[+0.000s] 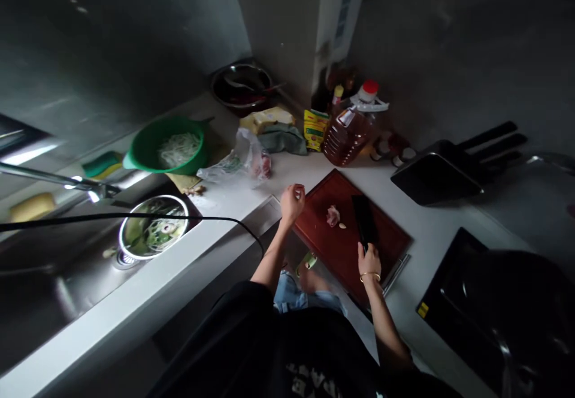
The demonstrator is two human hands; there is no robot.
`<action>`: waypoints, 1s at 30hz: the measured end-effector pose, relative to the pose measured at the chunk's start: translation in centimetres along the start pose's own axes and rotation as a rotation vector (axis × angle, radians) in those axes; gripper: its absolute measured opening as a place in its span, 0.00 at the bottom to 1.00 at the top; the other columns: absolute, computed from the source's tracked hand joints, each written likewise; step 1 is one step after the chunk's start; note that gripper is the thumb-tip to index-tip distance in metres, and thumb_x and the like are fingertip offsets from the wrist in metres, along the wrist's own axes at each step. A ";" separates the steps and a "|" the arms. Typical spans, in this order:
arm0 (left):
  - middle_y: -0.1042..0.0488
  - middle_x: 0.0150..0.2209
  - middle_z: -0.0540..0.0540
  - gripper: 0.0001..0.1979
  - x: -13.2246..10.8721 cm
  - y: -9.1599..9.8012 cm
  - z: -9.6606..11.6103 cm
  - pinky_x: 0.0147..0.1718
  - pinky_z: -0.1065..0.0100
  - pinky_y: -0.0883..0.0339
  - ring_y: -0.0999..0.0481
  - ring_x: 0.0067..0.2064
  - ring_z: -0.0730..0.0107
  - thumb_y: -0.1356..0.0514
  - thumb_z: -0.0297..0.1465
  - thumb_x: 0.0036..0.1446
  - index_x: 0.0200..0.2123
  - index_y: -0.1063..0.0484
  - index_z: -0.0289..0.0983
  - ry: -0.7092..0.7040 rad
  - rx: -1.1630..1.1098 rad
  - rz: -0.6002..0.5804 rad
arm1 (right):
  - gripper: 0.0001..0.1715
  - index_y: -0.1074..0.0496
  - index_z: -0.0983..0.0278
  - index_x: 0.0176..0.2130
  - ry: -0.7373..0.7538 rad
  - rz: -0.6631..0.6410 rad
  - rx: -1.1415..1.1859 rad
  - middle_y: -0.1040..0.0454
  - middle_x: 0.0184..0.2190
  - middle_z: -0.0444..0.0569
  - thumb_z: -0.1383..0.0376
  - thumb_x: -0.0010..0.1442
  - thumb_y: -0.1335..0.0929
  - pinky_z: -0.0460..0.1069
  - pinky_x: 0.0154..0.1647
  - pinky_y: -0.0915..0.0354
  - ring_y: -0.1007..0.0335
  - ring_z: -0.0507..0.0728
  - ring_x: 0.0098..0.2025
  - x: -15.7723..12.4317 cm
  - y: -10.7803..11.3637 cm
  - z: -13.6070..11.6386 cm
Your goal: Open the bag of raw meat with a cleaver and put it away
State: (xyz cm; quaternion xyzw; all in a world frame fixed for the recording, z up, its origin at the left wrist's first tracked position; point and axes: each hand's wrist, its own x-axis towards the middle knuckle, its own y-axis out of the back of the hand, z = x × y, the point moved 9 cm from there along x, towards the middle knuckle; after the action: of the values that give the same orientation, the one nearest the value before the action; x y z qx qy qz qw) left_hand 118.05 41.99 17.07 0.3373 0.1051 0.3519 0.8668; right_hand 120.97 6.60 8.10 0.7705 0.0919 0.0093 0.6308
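My right hand [369, 260], with a gold bracelet at the wrist, is closed on the handle of a dark cleaver [365, 215]. The blade lies over the right part of a reddish-brown cutting board [327, 248]. Near the board's middle sit a small piece of raw meat [332, 216] and a pale clove-like piece [342, 226]. My left hand [293, 200] is raised by the board's left corner with its fingers curled; whether something small is between them cannot be made out.
Left of the board are a plastic bag [245, 161], a green colander [166, 143] and a sink with a metal bowl [154, 227]. Behind stand an oil jug [348, 131] and a yellow packet [315, 129]. A knife block [442, 170] and dark stove [458, 308] are right.
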 end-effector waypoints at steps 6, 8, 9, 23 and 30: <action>0.30 0.41 0.42 0.11 1.3 14.3 -6.5 0.47 0.64 0.39 0.31 0.44 0.64 0.50 0.31 0.58 0.41 0.31 0.37 0.097 0.046 0.545 | 0.24 0.26 0.61 0.37 0.031 -0.196 -0.145 0.26 0.37 0.59 0.46 0.54 0.38 0.56 0.34 0.35 0.28 0.67 0.39 2.3 0.8 1.3; 0.32 0.44 0.41 0.12 1.1 18.5 -8.5 0.51 0.60 0.43 0.35 0.49 0.59 0.48 0.32 0.57 0.43 0.31 0.38 0.158 0.137 0.652 | 0.23 0.25 0.60 0.34 0.016 -0.297 -0.216 0.25 0.35 0.58 0.45 0.50 0.35 0.60 0.34 0.35 0.28 0.69 0.38 4.1 2.3 -0.5; 0.33 0.46 0.39 0.14 1.0 20.3 -9.5 0.52 0.57 0.45 0.37 0.51 0.56 0.46 0.34 0.56 0.45 0.32 0.37 0.209 0.179 0.699 | 0.23 0.25 0.60 0.35 0.086 -0.235 -0.196 0.25 0.37 0.59 0.47 0.51 0.35 0.61 0.37 0.35 0.29 0.69 0.40 5.3 3.9 -3.4; 0.28 0.38 0.42 0.07 6.4 29.2 -16.9 0.49 0.51 0.51 0.35 0.47 0.53 0.44 0.34 0.55 0.33 0.27 0.39 0.166 0.277 0.318 | 0.10 0.30 0.65 0.31 0.906 0.116 0.417 0.31 0.44 0.58 0.59 0.55 0.35 0.55 0.56 0.45 0.39 0.60 0.53 11.2 9.0 -55.0; 0.29 0.46 0.45 0.09 7.6 29.9 -15.0 0.53 0.58 0.49 0.35 0.51 0.61 0.45 0.37 0.57 0.36 0.28 0.40 -0.063 -0.106 0.281 | 0.18 0.30 0.66 0.40 1.032 0.084 0.436 0.33 0.48 0.58 0.58 0.52 0.32 0.56 0.56 0.44 0.40 0.60 0.53 10.8 9.0 -57.0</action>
State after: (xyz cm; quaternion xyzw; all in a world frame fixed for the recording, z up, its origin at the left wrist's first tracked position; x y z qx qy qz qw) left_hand 101.11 70.53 25.92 0.3132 0.0108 0.4642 0.8285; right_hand 125.36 61.90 27.35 0.7815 0.3576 0.3911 0.3293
